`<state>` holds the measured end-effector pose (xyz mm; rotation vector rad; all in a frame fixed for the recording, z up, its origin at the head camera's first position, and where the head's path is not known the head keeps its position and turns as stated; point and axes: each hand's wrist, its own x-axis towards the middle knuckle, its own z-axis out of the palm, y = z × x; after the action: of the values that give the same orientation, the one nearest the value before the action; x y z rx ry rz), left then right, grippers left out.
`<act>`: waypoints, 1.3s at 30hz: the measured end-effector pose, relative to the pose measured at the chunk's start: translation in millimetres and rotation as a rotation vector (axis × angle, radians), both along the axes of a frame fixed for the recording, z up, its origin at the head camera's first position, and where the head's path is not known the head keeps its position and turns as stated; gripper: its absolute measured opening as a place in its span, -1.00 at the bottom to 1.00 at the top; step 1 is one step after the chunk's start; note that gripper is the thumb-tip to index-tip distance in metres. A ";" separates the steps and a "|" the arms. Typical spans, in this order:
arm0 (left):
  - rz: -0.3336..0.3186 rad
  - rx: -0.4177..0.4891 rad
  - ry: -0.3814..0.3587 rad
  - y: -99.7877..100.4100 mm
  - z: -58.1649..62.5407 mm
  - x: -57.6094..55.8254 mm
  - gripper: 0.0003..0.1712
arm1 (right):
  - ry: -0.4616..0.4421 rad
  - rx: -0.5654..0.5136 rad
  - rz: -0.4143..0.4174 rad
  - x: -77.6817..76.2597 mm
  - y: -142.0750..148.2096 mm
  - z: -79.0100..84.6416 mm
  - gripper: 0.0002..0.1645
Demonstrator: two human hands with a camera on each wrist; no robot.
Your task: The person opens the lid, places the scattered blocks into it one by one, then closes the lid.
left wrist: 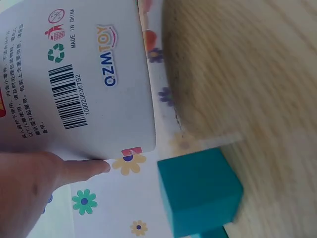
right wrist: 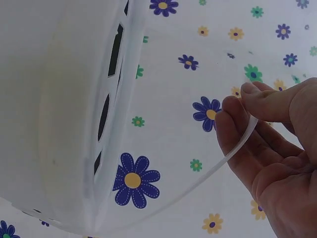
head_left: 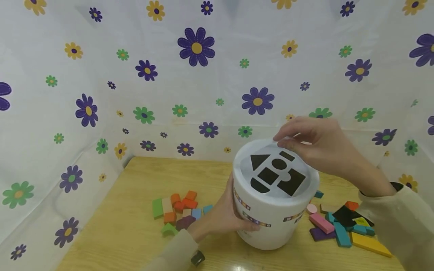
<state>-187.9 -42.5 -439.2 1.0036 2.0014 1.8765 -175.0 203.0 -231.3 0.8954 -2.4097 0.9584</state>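
Observation:
A white cylindrical shape-sorter bucket (head_left: pixel 268 226) stands on the wooden table, tilted a little, its lid (head_left: pixel 245 175) cut with several dark shaped holes. My left hand (head_left: pixel 223 214) grips the bucket's left side low down; in the left wrist view its barcode label (left wrist: pixel 67 96) faces the camera, with one finger lying along the wall. Above the far right of the lid, my right hand (head_left: pixel 320 145) pinches the thin white handle (right wrist: pixel 200 178) between thumb and fingers. That handle curves up from the bucket's edge, away from the lid.
Orange, green, blue and purple wooden blocks (head_left: pixel 179 206) lie left of the bucket. To its right is another pile (head_left: pixel 343 234) with teal, pink, purple and yellow pieces. A teal block (left wrist: pixel 198 191) shows close up in the left wrist view. Flowered white cloth (head_left: pixel 217 79) walls surround the table.

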 end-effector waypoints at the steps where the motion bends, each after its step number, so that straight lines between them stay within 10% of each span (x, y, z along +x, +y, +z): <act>1: 0.008 -0.007 -0.001 -1.6 -0.9 1.2 0.68 | 0.002 0.001 0.009 1.3 -0.8 -0.8 -0.69; 39: 0.094 -0.138 -0.020 -12.9 -8.3 15.5 0.67 | 0.024 -0.030 0.074 12.2 -5.6 -20.6 -0.66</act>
<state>-172.4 -55.4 -447.6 0.8651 2.1673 1.7573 -162.8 197.4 -251.9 0.9860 -2.3503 1.0028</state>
